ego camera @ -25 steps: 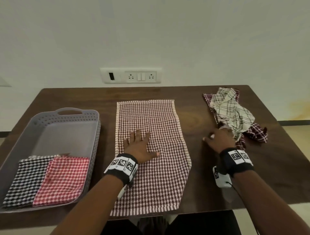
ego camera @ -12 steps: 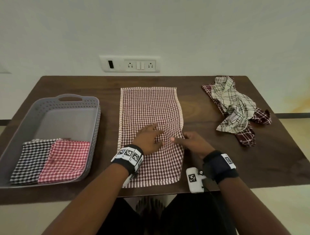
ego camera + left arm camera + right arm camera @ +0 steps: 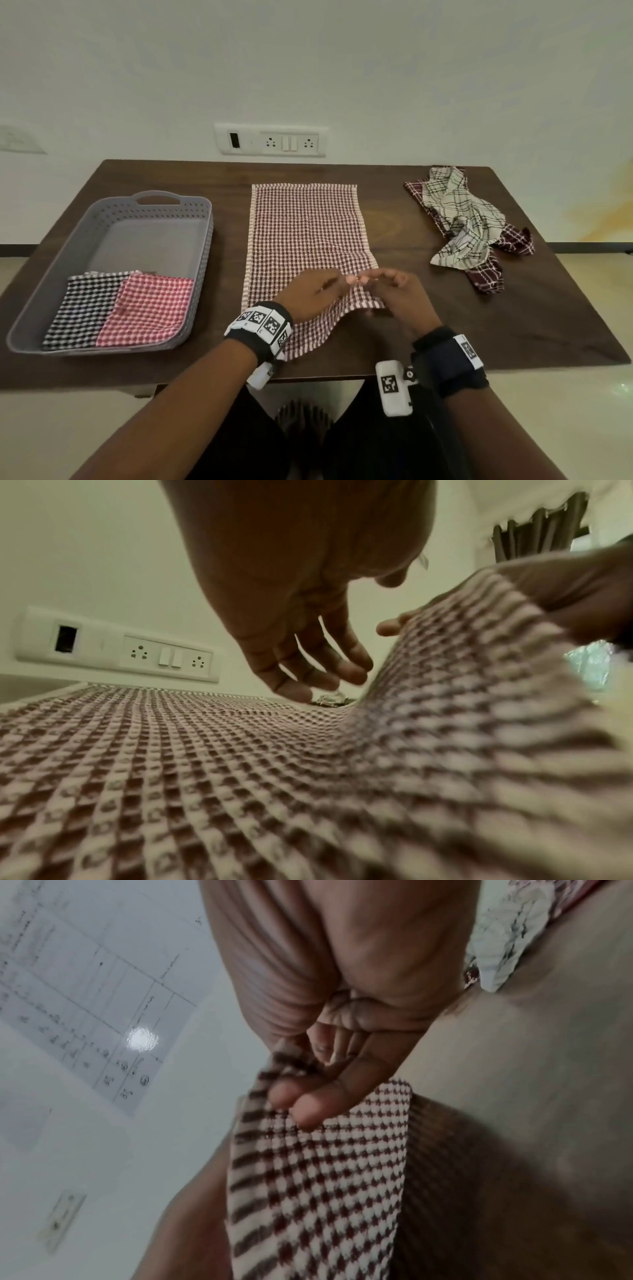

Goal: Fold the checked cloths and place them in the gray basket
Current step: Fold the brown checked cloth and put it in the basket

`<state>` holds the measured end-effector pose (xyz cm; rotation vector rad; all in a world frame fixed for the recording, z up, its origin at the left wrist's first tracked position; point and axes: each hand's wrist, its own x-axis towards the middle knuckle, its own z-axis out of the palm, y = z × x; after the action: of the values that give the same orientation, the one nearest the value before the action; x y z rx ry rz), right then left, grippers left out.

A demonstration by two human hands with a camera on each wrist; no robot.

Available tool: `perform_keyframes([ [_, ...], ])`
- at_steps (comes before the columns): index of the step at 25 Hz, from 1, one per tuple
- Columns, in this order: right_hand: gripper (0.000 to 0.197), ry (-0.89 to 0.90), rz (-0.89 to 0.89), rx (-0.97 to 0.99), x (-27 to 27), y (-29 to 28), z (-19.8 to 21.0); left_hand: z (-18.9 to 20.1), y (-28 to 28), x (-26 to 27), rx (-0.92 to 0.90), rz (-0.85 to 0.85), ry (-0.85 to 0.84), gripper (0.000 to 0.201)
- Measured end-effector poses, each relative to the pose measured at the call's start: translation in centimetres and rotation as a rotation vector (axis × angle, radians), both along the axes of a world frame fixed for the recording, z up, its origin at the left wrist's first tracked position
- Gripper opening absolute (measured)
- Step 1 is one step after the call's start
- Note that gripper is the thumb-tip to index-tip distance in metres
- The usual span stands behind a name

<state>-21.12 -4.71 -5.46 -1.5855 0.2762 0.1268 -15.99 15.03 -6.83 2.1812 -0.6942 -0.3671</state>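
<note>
A maroon checked cloth [image 3: 305, 229] lies spread lengthwise on the middle of the table. My right hand [image 3: 373, 278] pinches its near right edge between thumb and fingers [image 3: 308, 1099] and holds it raised off the table, so the cloth [image 3: 462, 696] rises in a fold. My left hand [image 3: 337, 279] hovers just above the cloth [image 3: 325, 1177] beside the right fingertips, its fingers [image 3: 318, 674] straight and holding nothing. The gray basket [image 3: 202, 260] stands at the left, with a folded black checked cloth [image 3: 82, 308] and a folded red checked cloth [image 3: 147, 311] at its near end.
A crumpled heap of cream and maroon checked cloths [image 3: 469, 222] lies at the back right of the dark wooden table [image 3: 531, 325]. A white socket panel [image 3: 270, 140] is on the wall behind. The table's near edge runs just under my wrists.
My right hand came from the crumpled heap to the spread cloth's right edge, pinched it and lifted it. My left hand rose off the cloth and moved right.
</note>
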Motion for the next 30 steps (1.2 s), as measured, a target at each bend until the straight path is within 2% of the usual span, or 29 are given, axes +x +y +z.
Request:
perform_keyframes([
  [1,0.019,0.015,-0.038,0.084,0.3,0.3,0.2,0.1,0.2,-0.9,0.014,-0.025,0.066,0.058],
  [3,0.016,0.057,-0.055,0.213,0.8,0.7,0.5,-0.6,1.3,-2.2,0.215,-0.009,0.047,0.063],
  [5,0.021,0.049,-0.028,0.29,1.1,0.3,0.2,-1.4,3.1,-2.6,0.371,0.05,-0.021,0.049],
  [6,0.024,0.021,-0.031,0.306,1.2,-0.2,-0.2,-1.5,4.3,-2.4,0.359,0.108,-0.022,0.037],
  [8,0.029,-0.052,-0.069,0.211,0.9,-0.9,-0.7,-1.3,7.2,-2.2,0.309,0.217,0.039,0.025],
  [11,0.014,-0.147,-0.197,-0.121,0.5,-1.5,-1.4,-1.1,11.0,-1.6,0.219,0.324,0.124,0.015],
  [13,0.006,-0.199,-0.243,-0.23,0.6,-1.6,-1.4,-0.6,11.9,-1.4,-0.012,0.43,0.232,0.013],
  [15,0.015,-0.241,-0.232,-0.31,0.8,-1.8,-0.9,0.5,11.8,-1.4,-0.305,0.527,0.326,0.013],
  [17,0.018,-0.281,-0.197,-0.261,0.3,-1.7,-0.3,0.8,11.8,-1.2,-0.515,0.596,0.396,0.024],
  [18,0.014,-0.297,-0.19,-0.22,-0.3,-1.7,0.2,0.9,11.9,-1.1,-0.551,0.608,0.4,0.026],
  [21,0.012,-0.302,-0.162,-0.241,-1.8,-2.3,0.5,1.5,12.6,-1.6,-0.451,0.565,0.393,0.026],
  [23,0.01,-0.279,-0.071,-0.283,-2.4,-3.1,0.6,2.4,13.4,-2.4,-0.353,0.488,0.41,0.025],
  [25,0.007,-0.232,-0.008,-0.289,-2.1,-3.9,1.0,3.1,14.1,-2.7,-0.336,0.441,0.446,0.022],
  [27,0.009,-0.201,0.001,-0.26,-0.7,-3.8,1.5,3.9,13.9,-1.9,-0.371,0.485,0.425,0.02],
  [30,0.02,-0.072,-0.068,-0.295,3.3,-3.2,-0.9,3.1,12.2,1.7,-0.376,0.689,0.373,0.022],
])
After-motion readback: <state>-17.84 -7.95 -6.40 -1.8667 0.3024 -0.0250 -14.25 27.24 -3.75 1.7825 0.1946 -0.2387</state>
